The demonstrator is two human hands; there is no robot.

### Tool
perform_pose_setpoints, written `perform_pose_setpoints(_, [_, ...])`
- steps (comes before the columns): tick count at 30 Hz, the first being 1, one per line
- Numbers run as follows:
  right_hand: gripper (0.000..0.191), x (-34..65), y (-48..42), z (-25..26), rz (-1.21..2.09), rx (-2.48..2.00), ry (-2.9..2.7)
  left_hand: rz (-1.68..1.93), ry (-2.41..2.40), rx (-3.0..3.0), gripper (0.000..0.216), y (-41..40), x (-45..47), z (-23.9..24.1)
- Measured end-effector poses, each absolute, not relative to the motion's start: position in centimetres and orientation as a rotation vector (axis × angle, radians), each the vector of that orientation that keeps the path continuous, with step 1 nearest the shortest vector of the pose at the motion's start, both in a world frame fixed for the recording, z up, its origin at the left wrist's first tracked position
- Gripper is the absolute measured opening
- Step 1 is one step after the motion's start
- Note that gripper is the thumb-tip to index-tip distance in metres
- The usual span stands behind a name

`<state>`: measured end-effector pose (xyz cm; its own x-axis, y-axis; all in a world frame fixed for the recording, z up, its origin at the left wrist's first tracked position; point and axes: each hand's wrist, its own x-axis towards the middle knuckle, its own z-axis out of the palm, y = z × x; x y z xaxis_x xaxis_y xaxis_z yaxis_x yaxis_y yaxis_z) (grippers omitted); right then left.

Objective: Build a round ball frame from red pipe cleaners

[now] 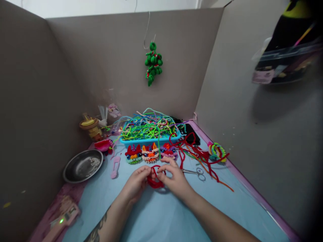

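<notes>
Between my two hands is a bundle of red pipe cleaner (pixel 155 183), bent into loops just above the blue table cover. My left hand (pixel 141 178) pinches its left side between thumb and fingers. At the loop's upper right, my right hand (pixel 172 174) has thumb and forefinger closed on a red strand, its other fingers curled above. Just beyond my hands stand three colourful fuzzy figures, a red one (pixel 133 153), an orange and cream one (pixel 150 153) and a purple one (pixel 168 151). Small scissors (pixel 195 172) lie to the right of my right hand.
A blue basket (pixel 148 142) heaped with pipe cleaners stands behind the figures. Loose red strands (pixel 202 155) spread to the right. At left are a metal bowl (pixel 83 168) with small white pieces, a pink clip (pixel 115 167) and a pink glue gun (pixel 62 222). Grey partitions (pixel 121 60) enclose the table.
</notes>
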<state>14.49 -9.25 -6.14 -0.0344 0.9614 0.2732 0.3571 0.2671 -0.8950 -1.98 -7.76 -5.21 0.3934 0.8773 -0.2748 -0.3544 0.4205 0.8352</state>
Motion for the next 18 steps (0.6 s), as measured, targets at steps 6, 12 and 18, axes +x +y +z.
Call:
perform_pose_setpoints(6, [0.015, 13.9, -9.9, -5.5, 0.881, -1.27, -1.596, 0.901, 0.748, 0.78, 0.025, -8.0, -1.8, -5.4])
perform_pose_setpoints(12, [0.018, 13.8, -10.0, -5.5, 0.884, -1.253, -1.573, 0.897, 0.822, 0.816, 0.022, -8.0, -1.7, -5.8])
perform_pose_setpoints(18, [0.019, 13.3, -10.1, -5.9, 0.853, -1.283, -1.62, 0.906, 0.924, 0.96, 0.031, -8.1, -1.5, -5.6])
